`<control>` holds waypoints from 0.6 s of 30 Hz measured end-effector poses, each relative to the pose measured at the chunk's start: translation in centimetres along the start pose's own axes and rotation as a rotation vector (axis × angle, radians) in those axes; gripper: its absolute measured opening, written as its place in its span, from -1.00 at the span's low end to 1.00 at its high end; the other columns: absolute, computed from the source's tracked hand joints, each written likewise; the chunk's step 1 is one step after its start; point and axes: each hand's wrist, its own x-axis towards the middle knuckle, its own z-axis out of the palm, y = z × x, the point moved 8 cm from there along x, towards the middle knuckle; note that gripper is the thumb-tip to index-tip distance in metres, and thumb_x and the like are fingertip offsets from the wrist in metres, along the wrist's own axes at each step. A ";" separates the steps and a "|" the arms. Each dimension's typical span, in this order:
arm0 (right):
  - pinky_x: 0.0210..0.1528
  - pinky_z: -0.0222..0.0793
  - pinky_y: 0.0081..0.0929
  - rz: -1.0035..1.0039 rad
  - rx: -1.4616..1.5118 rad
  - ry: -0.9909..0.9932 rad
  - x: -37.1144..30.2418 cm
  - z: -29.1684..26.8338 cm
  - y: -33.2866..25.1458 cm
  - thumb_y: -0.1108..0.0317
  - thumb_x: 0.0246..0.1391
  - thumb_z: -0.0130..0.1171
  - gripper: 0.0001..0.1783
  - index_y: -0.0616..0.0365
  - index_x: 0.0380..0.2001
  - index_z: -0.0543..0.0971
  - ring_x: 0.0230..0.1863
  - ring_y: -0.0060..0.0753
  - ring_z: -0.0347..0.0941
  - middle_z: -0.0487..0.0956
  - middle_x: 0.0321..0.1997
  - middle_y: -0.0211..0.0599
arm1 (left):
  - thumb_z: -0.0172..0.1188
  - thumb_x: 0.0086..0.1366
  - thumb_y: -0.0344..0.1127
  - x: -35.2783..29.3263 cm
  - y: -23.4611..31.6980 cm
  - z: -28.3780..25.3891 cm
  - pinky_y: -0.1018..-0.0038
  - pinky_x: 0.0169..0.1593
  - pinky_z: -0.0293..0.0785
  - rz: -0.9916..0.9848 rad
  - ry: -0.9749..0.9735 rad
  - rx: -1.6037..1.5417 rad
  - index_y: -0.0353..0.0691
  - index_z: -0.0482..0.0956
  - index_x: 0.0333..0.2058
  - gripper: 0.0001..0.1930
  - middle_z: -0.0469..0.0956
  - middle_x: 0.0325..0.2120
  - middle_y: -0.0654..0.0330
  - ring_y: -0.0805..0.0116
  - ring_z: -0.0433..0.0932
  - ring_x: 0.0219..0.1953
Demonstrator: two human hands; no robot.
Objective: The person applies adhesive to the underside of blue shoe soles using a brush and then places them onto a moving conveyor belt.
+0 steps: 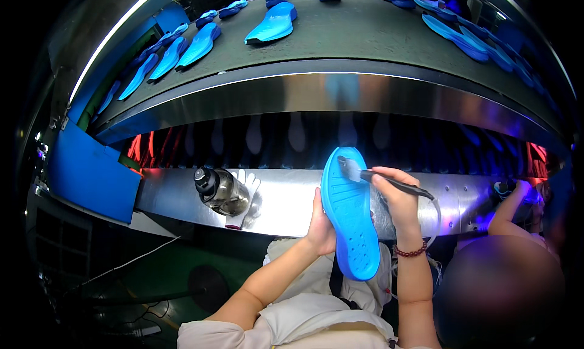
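Note:
A bright blue shoe sole (350, 215) is held up in front of me, its ribbed and dimpled inner face toward me. My left hand (321, 227) grips its left edge, with the fingers partly hidden behind it. In my right hand (398, 197) is a brush with a black handle (401, 185), a thin tube trailing from the handle's end. The pale bristles (351, 168) rest on the sole's upper part.
A steel ledge (286, 197) runs before me, bearing a dark bottle (222, 191) and a white glove (249, 185). Beyond it a conveyor belt (340, 33) carries several blue soles (274, 22). At right another person's arm (508, 212) reaches over the ledge.

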 end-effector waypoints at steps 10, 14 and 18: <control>-0.22 0.42 -0.48 -0.414 -0.550 -0.495 -7.6 4.9 -3.0 0.55 -0.22 0.22 -0.82 0.28 -0.41 0.58 -0.32 -0.25 0.55 0.59 -0.37 -0.12 | -0.68 0.09 0.49 -0.5 6.0 -3.4 0.15 -0.01 0.39 0.205 0.094 0.149 -0.21 0.24 0.08 -0.04 0.45 -0.16 -0.05 0.06 0.46 -0.11; -0.18 0.40 -0.59 -0.173 -0.198 -0.374 -4.9 2.9 -4.2 0.60 -0.10 0.12 -0.79 0.34 -0.31 0.58 -0.28 -0.46 0.51 0.60 -0.32 -0.18 | -0.67 0.11 0.49 -1.5 4.3 -0.7 0.16 -0.01 0.40 0.102 0.049 0.055 -0.23 0.19 0.13 -0.04 0.42 -0.12 -0.09 0.10 0.45 -0.09; -0.29 0.43 -0.62 -0.207 -0.178 -0.347 -2.7 3.8 -4.3 0.56 -0.09 0.17 -0.77 0.30 -0.27 0.57 -0.37 -0.52 0.52 0.59 -0.36 -0.21 | -0.61 0.11 0.49 -1.3 2.1 1.3 0.17 0.07 0.34 0.018 0.009 -0.033 -0.19 0.17 0.16 -0.06 0.38 -0.03 -0.04 0.10 0.41 -0.03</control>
